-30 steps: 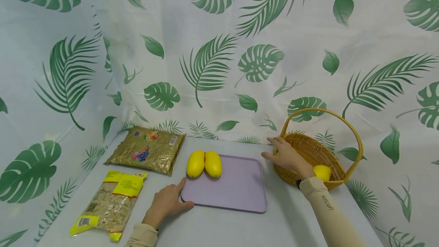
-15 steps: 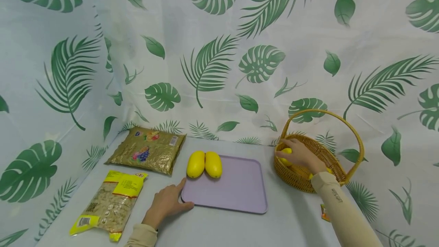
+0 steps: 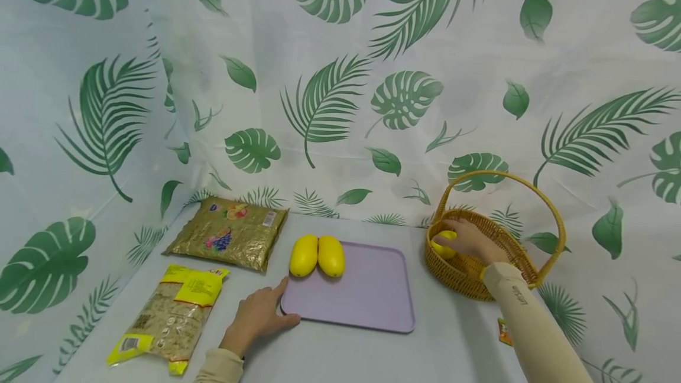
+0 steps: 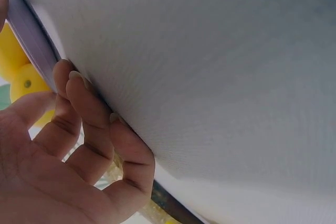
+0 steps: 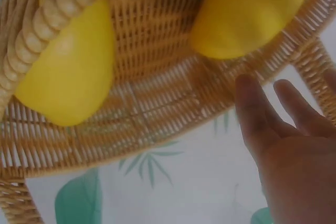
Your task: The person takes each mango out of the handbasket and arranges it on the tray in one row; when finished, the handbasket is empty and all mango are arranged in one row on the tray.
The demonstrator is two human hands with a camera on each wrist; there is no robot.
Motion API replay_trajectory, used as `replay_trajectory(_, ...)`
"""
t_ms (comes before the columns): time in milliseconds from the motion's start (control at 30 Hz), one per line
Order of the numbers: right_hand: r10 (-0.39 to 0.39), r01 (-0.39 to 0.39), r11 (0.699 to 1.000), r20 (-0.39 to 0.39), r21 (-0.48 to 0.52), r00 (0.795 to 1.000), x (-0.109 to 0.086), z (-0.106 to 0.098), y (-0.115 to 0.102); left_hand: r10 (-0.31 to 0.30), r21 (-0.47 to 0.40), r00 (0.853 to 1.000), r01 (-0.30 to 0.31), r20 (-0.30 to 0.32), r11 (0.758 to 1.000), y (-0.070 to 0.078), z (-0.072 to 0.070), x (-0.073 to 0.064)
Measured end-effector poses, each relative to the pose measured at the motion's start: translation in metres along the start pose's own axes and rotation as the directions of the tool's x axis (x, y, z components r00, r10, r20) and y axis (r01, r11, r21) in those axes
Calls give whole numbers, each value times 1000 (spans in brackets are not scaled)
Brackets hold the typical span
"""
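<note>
My right hand [image 3: 468,241] reaches into the wicker basket [image 3: 463,285], its fingers over a yellow mango [image 3: 443,245] at the left end. In the right wrist view the fingers of the right hand [image 5: 294,145] look fairly straight, with a gap to the nearer mango [image 5: 247,14]. Another mango [image 5: 68,72] lies at the basket's other end. My left hand [image 3: 258,319] touches the lower left corner of a lilac tray [image 3: 367,294] with thumb and index finger. Its other fingers [image 4: 92,108] bend against the white surface. Two mangoes [image 3: 317,256] lie side by side on the tray.
A gold bag [image 3: 226,232] with fruit pictures lies at the back left. In front of it is a clear bag with yellow labels [image 3: 170,318]. A small orange packet [image 3: 504,332] lies beside the right sleeve. The basket's tall handle [image 3: 550,211] arches above it.
The right hand has moved from above the basket's left rim down into it, over the mango. It dips slightly lower since half a second ago. The left hand and tray have stayed put.
</note>
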State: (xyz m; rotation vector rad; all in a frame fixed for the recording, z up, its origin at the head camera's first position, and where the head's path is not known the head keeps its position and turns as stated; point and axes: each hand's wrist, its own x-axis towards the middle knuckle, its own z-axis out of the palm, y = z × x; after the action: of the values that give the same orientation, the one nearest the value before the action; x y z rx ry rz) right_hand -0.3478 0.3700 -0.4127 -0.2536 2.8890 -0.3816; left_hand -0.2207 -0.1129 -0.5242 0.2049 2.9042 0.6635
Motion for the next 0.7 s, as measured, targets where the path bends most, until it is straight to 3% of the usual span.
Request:
replay_trajectory(400,3,-4,1000,54,23,999,10,0,18,-4,-10,1000,4,17,1000,2,-1,2)
replay_trajectory(700,0,5,999,109,-50,994,20,-1,22,-12,-18,1000,13,20,1000,2,-1,1)
